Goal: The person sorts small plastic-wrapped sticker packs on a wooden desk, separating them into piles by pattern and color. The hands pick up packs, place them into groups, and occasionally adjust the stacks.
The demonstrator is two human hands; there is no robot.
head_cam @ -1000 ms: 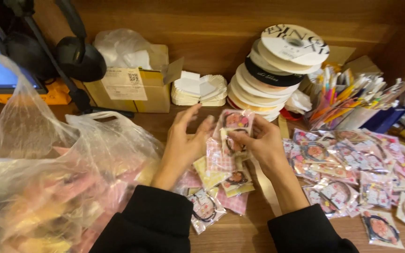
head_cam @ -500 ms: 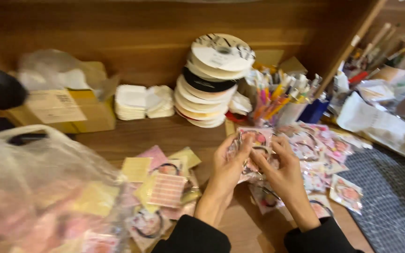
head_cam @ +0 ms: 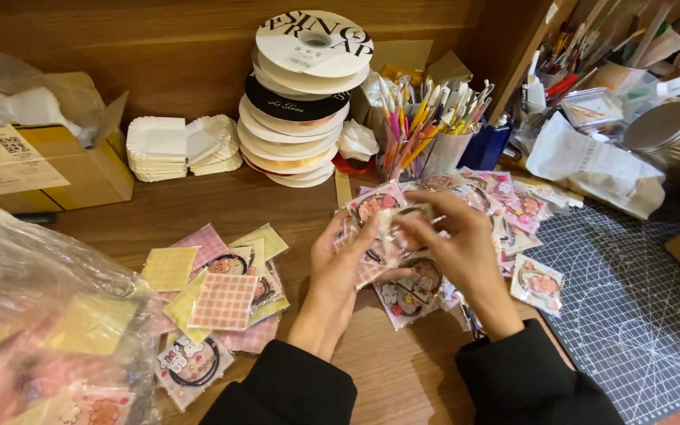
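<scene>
My left hand (head_cam: 338, 271) and my right hand (head_cam: 454, 248) meet over the middle of the wooden desk (head_cam: 190, 208). Together they hold a small bunch of clear-wrapped packets (head_cam: 387, 228), each with a round hair tie on a pink patterned card. My right fingers pinch the top packet while the left hand supports the bunch from below. More such packets (head_cam: 505, 205) lie spread under and to the right of my hands. A second heap of pink and yellow checked packets (head_cam: 218, 295) lies to the left of my left wrist.
A big clear plastic bag (head_cam: 37, 315) of packets fills the left front. Behind stand a cardboard box (head_cam: 49, 169), stacked white paper trays (head_cam: 175, 148), a tower of ribbon spools (head_cam: 301, 98) and a cup of pens (head_cam: 426, 134). A dark cutting mat (head_cam: 639, 291) lies right, with a metal tin (head_cam: 667, 134).
The view has swung to the right. My hands have carried the bunch of packets from the left heap toward the right pile, and the left heap now lies apart from them.
</scene>
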